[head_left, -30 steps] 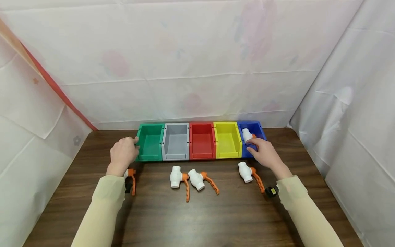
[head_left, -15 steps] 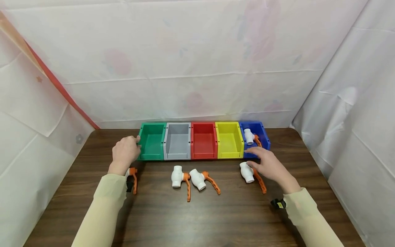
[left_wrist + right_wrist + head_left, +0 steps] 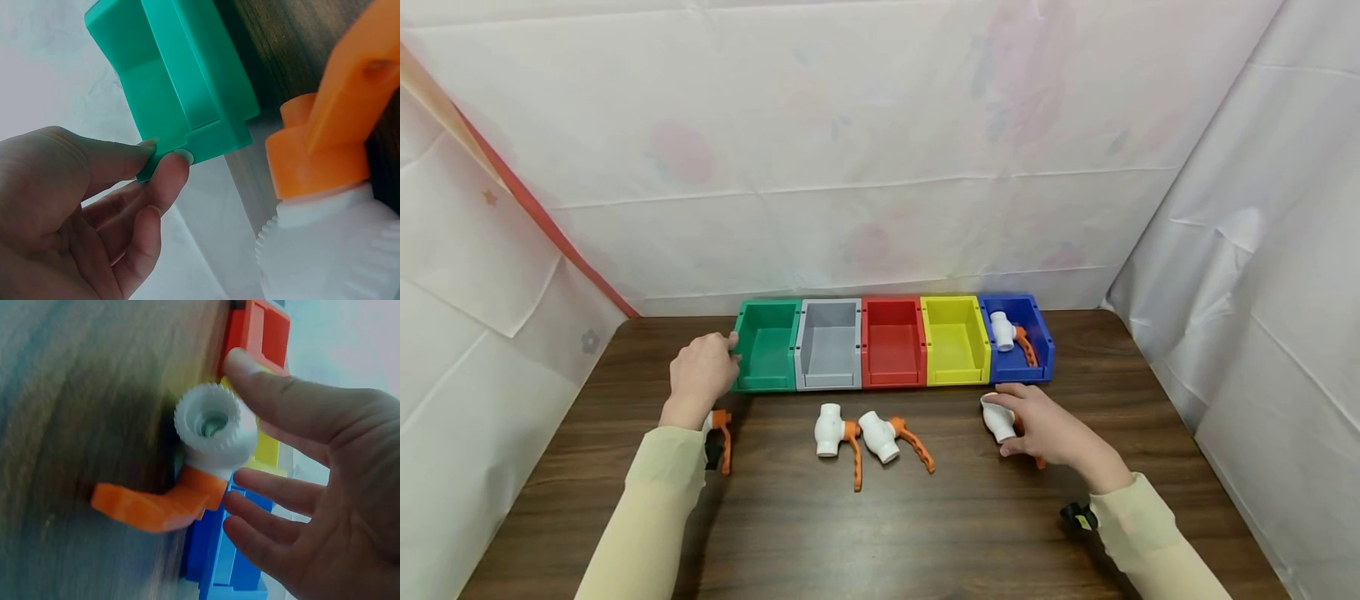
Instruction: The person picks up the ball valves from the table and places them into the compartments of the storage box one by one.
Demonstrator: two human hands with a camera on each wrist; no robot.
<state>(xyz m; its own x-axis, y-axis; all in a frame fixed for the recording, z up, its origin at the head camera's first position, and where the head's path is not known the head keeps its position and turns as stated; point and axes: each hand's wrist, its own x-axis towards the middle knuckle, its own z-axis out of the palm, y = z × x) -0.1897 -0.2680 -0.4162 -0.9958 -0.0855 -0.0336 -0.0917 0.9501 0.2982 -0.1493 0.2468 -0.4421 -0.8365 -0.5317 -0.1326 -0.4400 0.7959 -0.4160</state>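
Note:
My left hand (image 3: 702, 377) pinches the left rim of the green bin (image 3: 767, 346) between thumb and index finger, seen closely in the left wrist view (image 3: 100, 200). My right hand (image 3: 1051, 429) is around a white valve (image 3: 997, 418) with an orange handle, in front of the blue bin (image 3: 1021, 376). In the right wrist view the fingers of this hand (image 3: 312, 462) are spread beside the valve (image 3: 231, 447), not closed on it. Another valve (image 3: 1002, 331) lies inside the blue bin, its orange handle toward the front right.
Grey (image 3: 829, 379), red (image 3: 893, 377) and yellow (image 3: 957, 377) bins stand between the green and blue ones. Two valves (image 3: 828, 430) (image 3: 879, 437) lie at the middle of the table; another (image 3: 721, 419) is partly hidden by my left wrist. White cloth hangs behind and at both sides.
My right hand has left the valve in the blue bin and moved toward the front, down to the valve on the table. My left hand has stayed at the green bin.

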